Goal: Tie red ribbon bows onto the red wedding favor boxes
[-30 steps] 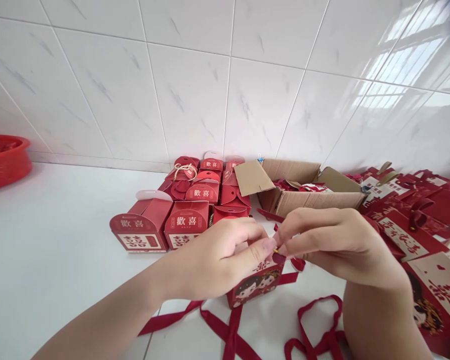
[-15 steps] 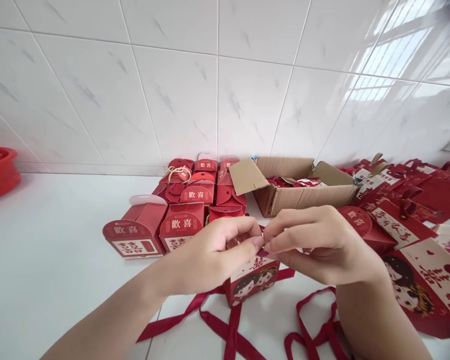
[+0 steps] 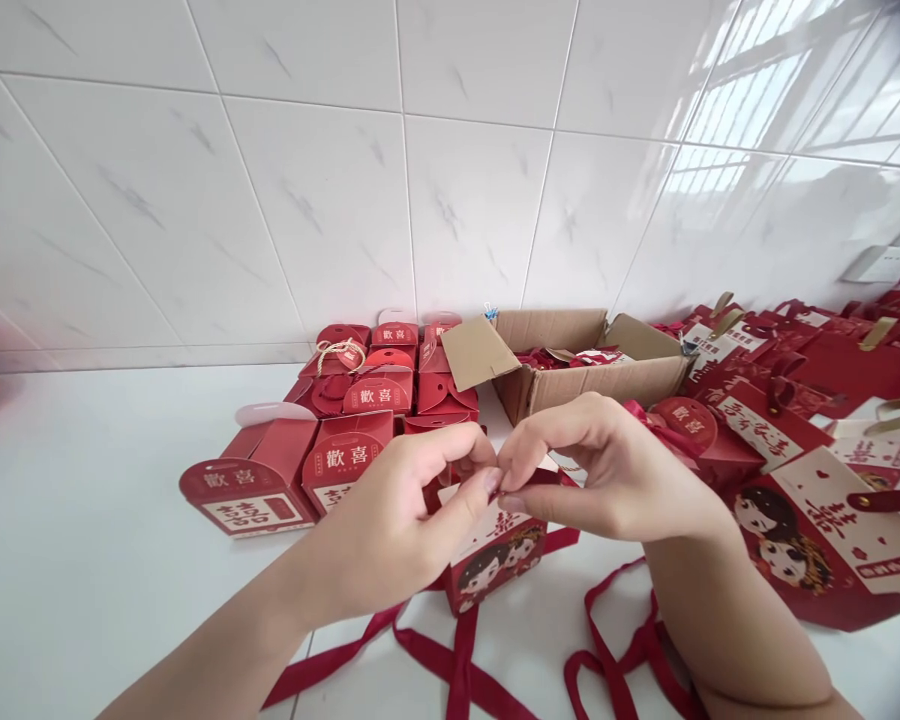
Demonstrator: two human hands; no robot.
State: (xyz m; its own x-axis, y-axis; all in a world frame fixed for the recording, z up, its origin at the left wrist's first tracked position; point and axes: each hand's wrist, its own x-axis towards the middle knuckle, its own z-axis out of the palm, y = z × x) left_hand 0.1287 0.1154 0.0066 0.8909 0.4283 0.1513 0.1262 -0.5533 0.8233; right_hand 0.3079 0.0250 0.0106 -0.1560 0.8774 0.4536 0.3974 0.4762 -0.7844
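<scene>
"Where's the box?"

"The small red-and-cream cardboard box [image 3: 506, 562], printed with doll faces, stands mid-dial, top partly hidden by the hands. Left hand [image 3: 424, 515] and right hand [image 3: 607, 480] meet there, thumbs and fingers nearly closed; whether they hold anything, one can't tell."

"The surface?"

"White tabletop [image 3: 112, 450]; dark-red fabric ribbon [image 3: 461, 665] at six; glossy white tiled wall [image 3: 330, 200] at twelve."

"Around?"

"Red cardboard boxes [image 3: 379, 395] at eleven, partly behind the left hand; open brown cardboard carton [image 3: 607, 383] at one."
</scene>
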